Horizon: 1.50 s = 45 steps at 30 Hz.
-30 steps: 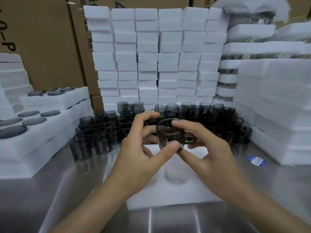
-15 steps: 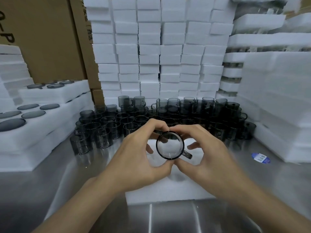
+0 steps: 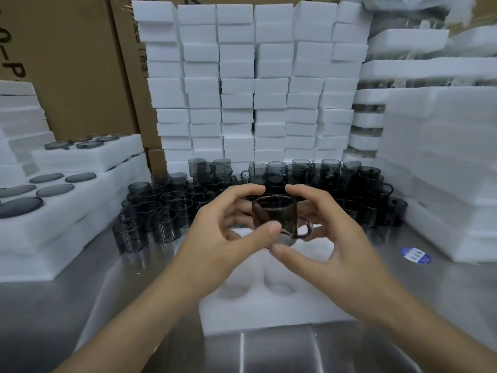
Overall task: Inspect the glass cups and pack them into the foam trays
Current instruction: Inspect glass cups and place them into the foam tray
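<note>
Cup's swung from mouth-on to side-on: smoked glass cup [image 3: 275, 218] pinched by left hand [image 3: 215, 238] and right hand [image 3: 333, 243] above foam tray [image 3: 269, 308]. Fingertip grip risks a drop.

Even, bright overhead light; glare streaks on the steel table [image 3: 269, 351]; edges bowed, hands slightly blurred
</note>
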Available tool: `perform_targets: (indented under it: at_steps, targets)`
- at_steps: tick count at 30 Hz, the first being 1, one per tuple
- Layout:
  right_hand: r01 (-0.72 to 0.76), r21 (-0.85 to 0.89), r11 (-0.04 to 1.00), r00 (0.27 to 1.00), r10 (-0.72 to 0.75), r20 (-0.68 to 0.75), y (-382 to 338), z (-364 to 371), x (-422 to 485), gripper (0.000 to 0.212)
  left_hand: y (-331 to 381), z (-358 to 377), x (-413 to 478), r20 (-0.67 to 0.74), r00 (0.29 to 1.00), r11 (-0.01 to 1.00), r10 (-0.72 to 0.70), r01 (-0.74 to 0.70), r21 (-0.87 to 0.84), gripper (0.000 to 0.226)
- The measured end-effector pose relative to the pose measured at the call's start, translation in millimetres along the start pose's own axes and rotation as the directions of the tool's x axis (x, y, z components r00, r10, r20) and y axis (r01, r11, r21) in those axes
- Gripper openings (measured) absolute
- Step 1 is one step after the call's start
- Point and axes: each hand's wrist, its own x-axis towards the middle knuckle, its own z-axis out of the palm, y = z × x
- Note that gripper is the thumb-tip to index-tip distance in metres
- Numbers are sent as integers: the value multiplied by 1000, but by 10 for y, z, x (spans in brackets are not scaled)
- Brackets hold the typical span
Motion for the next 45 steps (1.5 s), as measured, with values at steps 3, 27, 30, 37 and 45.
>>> perform_targets:
  at_steps: [3,27,30,37,45]
  targets:
    - [-3,-6,1000,1000,3,5,-16,19,5,73,35,8,27,15,992,983,-122,123,-139,53]
    - [199,-212,957,974,-216,-63,-128,68,-36,63,91,110,-33,148,984,996,-94,94,4,49]
    - [179,-185,966,978,-195,-73,-116,52,-29,70,99,107,-33,225,970,982,-92,126,-144,45]
    - [90,-96,991,994,-95,-49,-58,-42,15,77,86,41,15,286,924,819,-255,364,-443,49]
    - [74,-21,997,993,-72,93,-55,-130,82,47,38,69,27,116,955,912,-272,294,-286,44]
